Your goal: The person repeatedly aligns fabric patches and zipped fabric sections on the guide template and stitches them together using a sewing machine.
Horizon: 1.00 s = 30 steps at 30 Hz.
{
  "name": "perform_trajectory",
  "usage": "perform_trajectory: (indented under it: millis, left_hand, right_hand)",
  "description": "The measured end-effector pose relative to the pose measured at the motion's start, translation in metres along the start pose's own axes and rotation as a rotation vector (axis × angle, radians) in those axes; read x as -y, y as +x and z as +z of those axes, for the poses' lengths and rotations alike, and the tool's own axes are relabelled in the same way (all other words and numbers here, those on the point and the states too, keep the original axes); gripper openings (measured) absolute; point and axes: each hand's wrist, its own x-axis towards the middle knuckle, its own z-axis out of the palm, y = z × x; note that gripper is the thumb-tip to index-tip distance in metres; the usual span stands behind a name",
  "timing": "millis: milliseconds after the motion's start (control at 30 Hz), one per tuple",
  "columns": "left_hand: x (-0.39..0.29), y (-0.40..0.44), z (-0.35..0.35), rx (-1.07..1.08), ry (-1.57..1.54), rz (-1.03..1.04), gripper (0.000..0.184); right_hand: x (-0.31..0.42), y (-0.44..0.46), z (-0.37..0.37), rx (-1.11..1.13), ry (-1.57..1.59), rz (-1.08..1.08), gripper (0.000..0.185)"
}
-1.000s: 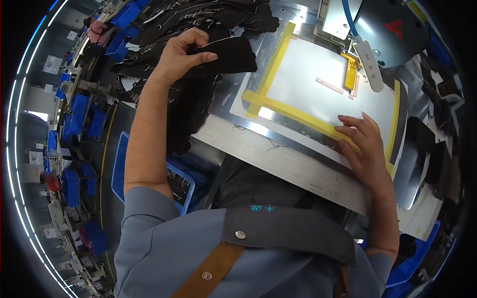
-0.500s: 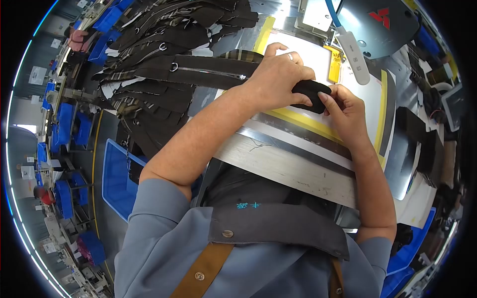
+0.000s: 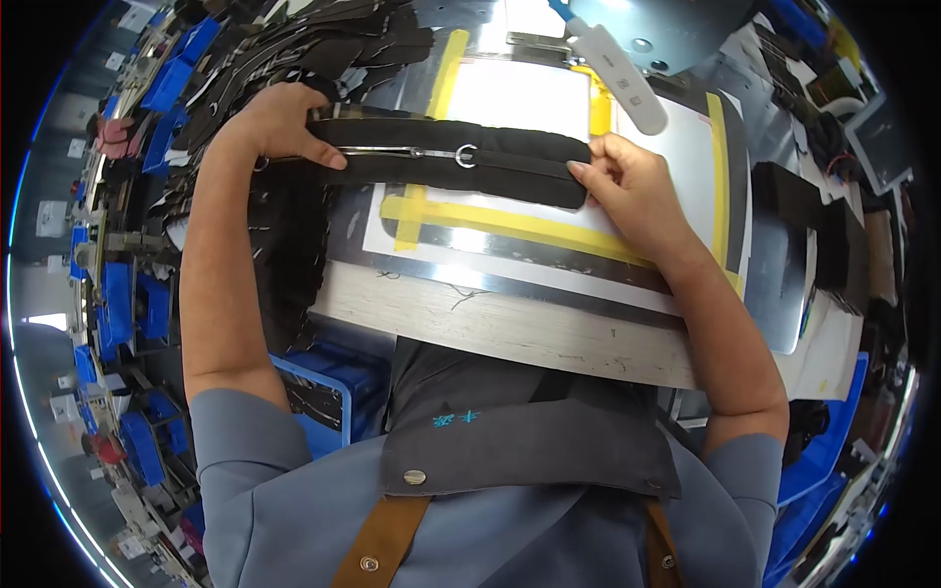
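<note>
At upper left, dark fabric pieces (image 3: 333, 39) are lying heaped beside the left hand (image 3: 274, 122), which is pinching the black strip (image 3: 524, 147) near its zipper (image 3: 382, 151), thumb on top. The strip is stretching across upper centre, over the taped white sheet (image 3: 505, 88); at its right end, the right hand (image 3: 635, 191) is gripping between thumb and fingers. Uneven pulling could be skewing or puckering the fabric. Unlike half a second earlier, the hands are holding well apart, not side by side.
</note>
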Motion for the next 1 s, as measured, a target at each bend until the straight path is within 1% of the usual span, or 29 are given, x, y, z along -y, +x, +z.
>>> perform_trajectory:
  millis: [33,100,133,167,200,233,267,333,367,400,433,467,500,533,567,600,667,733,800,867,900,933,1000]
  left_hand:
    - [-0.015,-0.002,0.001,-0.003,0.001,0.031,0.061]
    - [-0.045,-0.007,0.006,-0.368,0.19,0.034,0.072]
    - [-0.066,0.0,0.012,-0.577,0.169,0.221,0.074]
    - [-0.091,0.008,0.019,-0.552,0.053,0.267,0.065]
    - [-0.118,0.017,0.029,-0.558,-0.165,0.356,0.058]
    - [-0.14,0.029,0.043,-0.549,-0.381,0.493,0.048]
    - [-0.163,0.034,0.05,-0.435,-0.643,0.549,0.041]
    - [-0.184,0.048,0.073,-0.555,-0.63,0.553,0.037]
    - [-0.183,0.053,0.077,-0.55,-0.63,0.567,0.037]
    - [-0.181,0.054,0.076,-0.448,-0.68,0.443,0.033]
    - [-0.181,0.056,0.075,-0.344,-0.723,0.318,0.03]
    - [-0.184,0.058,0.076,-0.334,-0.718,0.332,0.03]
    - [-0.187,0.058,0.076,-0.449,-0.645,0.303,0.03]
    - [-0.189,0.06,0.075,-0.566,-0.571,0.271,0.031]
    - [-0.188,0.066,0.076,-0.542,-0.588,0.25,0.031]
    - [-0.187,0.075,0.075,-0.537,-0.582,0.263,0.031]
    - [-0.188,0.09,0.075,-0.597,-0.575,0.321,0.029]
    - [-0.189,0.098,0.069,-0.579,-0.507,0.318,0.026]
    - [-0.183,0.116,0.071,-0.546,-0.366,0.305,0.029]
    - [-0.178,0.123,0.071,-0.498,-0.401,0.277,0.031]
    - [-0.171,0.129,0.074,-0.497,-0.54,0.314,0.026]
    - [-0.162,0.137,0.078,-0.494,-0.678,0.35,0.028]
    - [-0.156,0.149,0.087,-0.489,-0.669,0.364,0.028]
  right_hand:
    - [0.001,0.0,0.002,-0.019,0.022,-0.022,0.017]
    - [0.0,0.002,0.002,-0.021,0.034,-0.035,0.022]
    - [0.0,0.002,0.002,-0.039,0.024,-0.022,0.022]
    - [0.0,0.003,0.003,-0.056,0.013,-0.044,0.023]
    - [0.001,0.002,0.003,-0.07,0.003,-0.067,0.024]
    - [0.002,0.002,0.001,-0.051,0.056,-0.037,0.025]
    - [0.003,0.001,-0.001,-0.062,0.05,-0.029,0.025]
    - [0.003,-0.002,-0.008,-0.009,0.152,0.014,0.025]
    - [0.001,-0.004,-0.012,-0.003,0.132,0.018,0.024]
    - [-0.001,-0.005,-0.016,-0.016,0.134,0.027,0.024]
    - [-0.003,-0.006,-0.02,-0.027,0.043,-0.018,0.021]
    - [-0.005,-0.006,-0.023,-0.036,-0.049,-0.062,0.018]
    - [-0.007,-0.006,-0.027,-0.049,-0.045,-0.054,0.018]
    - [-0.009,-0.004,-0.03,-0.036,-0.132,-0.044,0.017]
    - [-0.012,-0.001,-0.033,-0.024,-0.217,-0.033,0.019]
    - [-0.019,0.002,-0.034,-0.035,-0.212,-0.026,0.019]
    - [-0.036,0.008,-0.035,-0.174,-0.362,-0.415,0.017]
    - [-0.042,0.014,-0.041,-0.152,-0.373,-0.365,0.017]
    - [-0.049,0.025,-0.044,-0.195,-0.423,-0.481,0.017]
    - [-0.055,0.03,-0.046,-0.17,-0.401,-0.469,0.018]
    - [-0.055,0.031,-0.047,-0.147,-0.421,-0.486,0.02]
    - [-0.055,0.033,-0.047,-0.124,-0.44,-0.504,0.023]
    - [-0.055,0.032,-0.046,-0.133,-0.425,-0.479,0.024]
